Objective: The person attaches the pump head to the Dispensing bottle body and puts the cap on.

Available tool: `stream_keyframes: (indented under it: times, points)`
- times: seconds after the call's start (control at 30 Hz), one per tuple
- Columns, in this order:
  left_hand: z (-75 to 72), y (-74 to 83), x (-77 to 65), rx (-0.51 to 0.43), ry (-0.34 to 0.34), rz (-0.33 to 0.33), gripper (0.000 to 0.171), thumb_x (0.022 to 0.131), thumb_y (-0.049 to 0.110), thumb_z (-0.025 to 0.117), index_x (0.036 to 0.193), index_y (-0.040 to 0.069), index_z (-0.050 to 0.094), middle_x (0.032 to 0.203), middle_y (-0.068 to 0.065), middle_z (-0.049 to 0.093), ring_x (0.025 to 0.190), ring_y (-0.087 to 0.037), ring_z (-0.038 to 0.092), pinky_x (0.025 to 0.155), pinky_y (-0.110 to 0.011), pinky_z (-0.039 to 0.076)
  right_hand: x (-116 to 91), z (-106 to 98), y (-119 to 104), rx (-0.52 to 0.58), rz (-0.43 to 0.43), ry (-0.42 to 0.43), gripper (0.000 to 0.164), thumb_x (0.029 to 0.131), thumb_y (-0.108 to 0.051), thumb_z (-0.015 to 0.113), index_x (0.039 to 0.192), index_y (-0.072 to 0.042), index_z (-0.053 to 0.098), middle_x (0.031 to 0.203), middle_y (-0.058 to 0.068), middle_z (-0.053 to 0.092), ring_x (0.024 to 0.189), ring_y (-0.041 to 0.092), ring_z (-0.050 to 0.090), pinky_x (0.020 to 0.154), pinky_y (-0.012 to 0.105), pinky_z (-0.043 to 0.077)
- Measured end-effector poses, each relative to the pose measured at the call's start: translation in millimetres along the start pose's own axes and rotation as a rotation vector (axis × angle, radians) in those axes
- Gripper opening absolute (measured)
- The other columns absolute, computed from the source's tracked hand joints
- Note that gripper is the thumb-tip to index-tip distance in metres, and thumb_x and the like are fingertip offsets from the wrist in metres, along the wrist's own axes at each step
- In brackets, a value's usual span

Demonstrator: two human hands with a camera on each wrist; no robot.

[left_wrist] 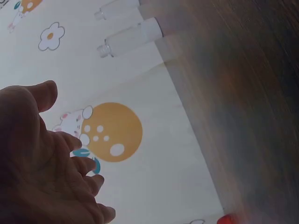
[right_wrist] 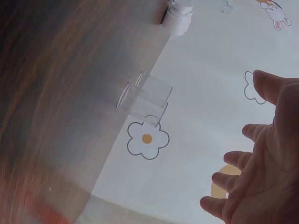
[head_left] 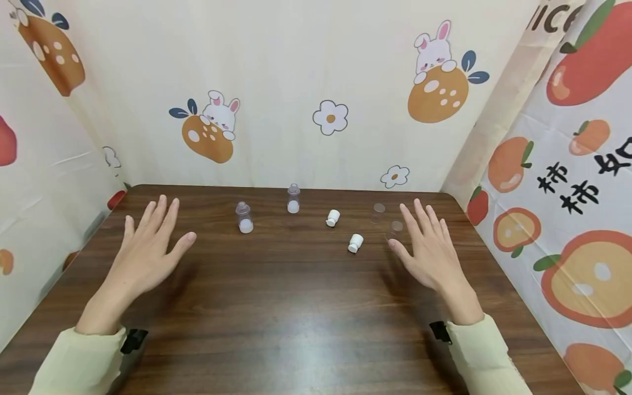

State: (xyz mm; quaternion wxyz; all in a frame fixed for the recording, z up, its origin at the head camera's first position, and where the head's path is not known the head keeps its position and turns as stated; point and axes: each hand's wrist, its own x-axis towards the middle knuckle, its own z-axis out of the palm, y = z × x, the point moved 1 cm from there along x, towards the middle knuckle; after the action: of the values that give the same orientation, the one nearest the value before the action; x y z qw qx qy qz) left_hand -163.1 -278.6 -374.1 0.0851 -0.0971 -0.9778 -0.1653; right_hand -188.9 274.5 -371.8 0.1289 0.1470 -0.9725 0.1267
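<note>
My left hand [head_left: 148, 247] is held with spread fingers over the left side of the table, holding nothing. Nearest to it stands a small clear bottle [head_left: 244, 218] with a white bottom; a second such bottle [head_left: 293, 199] is upright farther back. On the right, my right hand [head_left: 432, 252] also has its fingers spread and grips nothing. Just left of its fingers are two clear cylindrical covers [right_wrist: 140, 102], faint in the head view. Between bottles and covers sit two small white nozzle-like caps, one farther back [head_left: 333, 218] and one nearer [head_left: 355, 242].
A dark brown wooden table [head_left: 296, 307] lies under both hands. Behind it hangs a cream cloth [head_left: 276, 66] printed with rabbits and flowers. Fruit-print cloth [head_left: 523, 118] borders the right side, and a similar sheet [head_left: 49, 203] borders the left.
</note>
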Motion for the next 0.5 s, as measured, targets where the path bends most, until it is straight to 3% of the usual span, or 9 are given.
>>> stream_keyframes:
  times: [0.5]
  points:
    - [12.4, 9.9, 18.3, -0.135, 0.012, 0.043, 0.088, 0.110, 0.052, 0.050, 0.170, 0.005, 0.008, 0.175, -0.026, 0.004, 0.162, -0.047, 0.001, 0.123, -0.072, -0.007, 3.6, 6.6, -10.8, -0.001, -0.028, 0.023, 0.078, 0.108, -0.049, 0.056, 0.171, -0.019, 0.022, 0.177, 0.017, 0.013, 0.162, 0.044, 0.010, 0.125, 0.070, 0.012]
